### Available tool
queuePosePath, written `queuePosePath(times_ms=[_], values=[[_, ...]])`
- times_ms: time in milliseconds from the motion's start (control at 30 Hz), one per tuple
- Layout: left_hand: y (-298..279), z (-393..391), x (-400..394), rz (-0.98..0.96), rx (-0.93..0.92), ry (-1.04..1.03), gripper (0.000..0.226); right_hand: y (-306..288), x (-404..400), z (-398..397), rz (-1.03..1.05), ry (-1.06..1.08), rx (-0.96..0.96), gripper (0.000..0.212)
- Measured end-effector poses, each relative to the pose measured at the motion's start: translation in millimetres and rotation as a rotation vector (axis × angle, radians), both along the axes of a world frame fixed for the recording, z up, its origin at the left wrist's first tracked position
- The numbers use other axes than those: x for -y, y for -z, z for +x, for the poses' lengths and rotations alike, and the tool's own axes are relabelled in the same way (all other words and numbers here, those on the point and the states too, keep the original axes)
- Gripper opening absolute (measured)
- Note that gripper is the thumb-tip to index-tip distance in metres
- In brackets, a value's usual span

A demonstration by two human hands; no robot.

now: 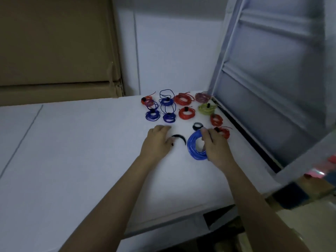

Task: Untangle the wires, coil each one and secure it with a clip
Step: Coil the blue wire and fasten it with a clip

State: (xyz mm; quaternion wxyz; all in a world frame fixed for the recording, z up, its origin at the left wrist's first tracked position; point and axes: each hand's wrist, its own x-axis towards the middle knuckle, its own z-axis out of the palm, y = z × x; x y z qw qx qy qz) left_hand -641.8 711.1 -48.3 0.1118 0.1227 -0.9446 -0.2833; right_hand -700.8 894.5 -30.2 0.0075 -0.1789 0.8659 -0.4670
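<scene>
- Blue wire coil (195, 145): a thick ring of many glossy, smooth turns, lying flat on the white table (81, 151) right of centre.
- Right hand (215, 146): grips the coil at its 3 o'clock side, fingers curled over the strands and thumb below; the fingertips (204, 131) close together at the coil's 1 o'clock edge.
- Left hand (157, 140): rests palm-down on the table at 9 o'clock from the coil, fingers loosely extended and close together; the thumb touches one end of a black strap.
- Black strap (180, 138): a thin, matte, crescent-shaped band, lying between the two hands, just beside the coil but apart from it.
- Black ring (197, 126): a small closed loop of dark band at 12 o'clock from the coil, near the right fingertips.
- Finished coils: at 12 o'clock further out, small bundles in loose rows, each crossed by a dark clip — dark blue coils (152, 115), red coils (186, 113), an olive-green coil (206, 109) and a dull pink coil (202, 97). Two more red coils (216, 120) lie at 1 o'clock near the table's edge.
- Cardboard boxes (54, 48): brown, flat-faced, stacked at 10 o'clock behind the table.
- Ribbed grey panel (272, 70): leans at 2 o'clock, smooth with raised horizontal ridges.
</scene>
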Motion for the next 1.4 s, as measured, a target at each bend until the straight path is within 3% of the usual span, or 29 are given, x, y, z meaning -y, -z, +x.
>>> queuePosePath(times_ms=[100,200,500,633,800,967,1033,1200,1400], values=[[3.6,-15.3,-12.5,-0.056,0.125,-0.116,0.046,-5.2,0.5,-28.9,0.042,-0.190,-0.011,0.041],[-2.5,-22.8,-20.6,-0.036,0.113,-0.203,0.024,-8.6,10.6,-48.6,0.031,-0.361,0.009,0.043],[-18.7,-18.3,-17.1,0.300,0.064,-0.232,0.011,-8.6,34.6,-72.0,0.031,-0.661,0.004,0.032],[-29.7,-4.1,-12.3,0.587,0.021,-0.149,0.017,-10.4,35.3,-69.5,-0.007,-0.694,0.050,0.036],[-42.2,11.0,-14.3,0.784,0.088,-0.107,0.026,-11.0,32.0,-61.7,-0.096,-0.751,0.153,0.028],[-44.4,15.3,-16.2,1.061,0.056,-0.125,0.066,-10.8,35.7,-52.3,-0.217,-0.722,0.205,0.027],[-44.7,18.5,-16.3,1.156,0.017,-0.081,0.071,-10.1,37.4,-49.7,-0.254,-0.692,0.228,0.027],[-42.7,26.2,-17.1,0.991,-0.067,0.020,0.025,-7.8,40.0,-42.8,-0.294,-0.633,0.236,0.026],[-37.7,25.5,-16.5,0.987,-0.105,-0.035,0.046,-5.0,37.9,-40.2,-0.316,-0.594,0.246,0.025]])
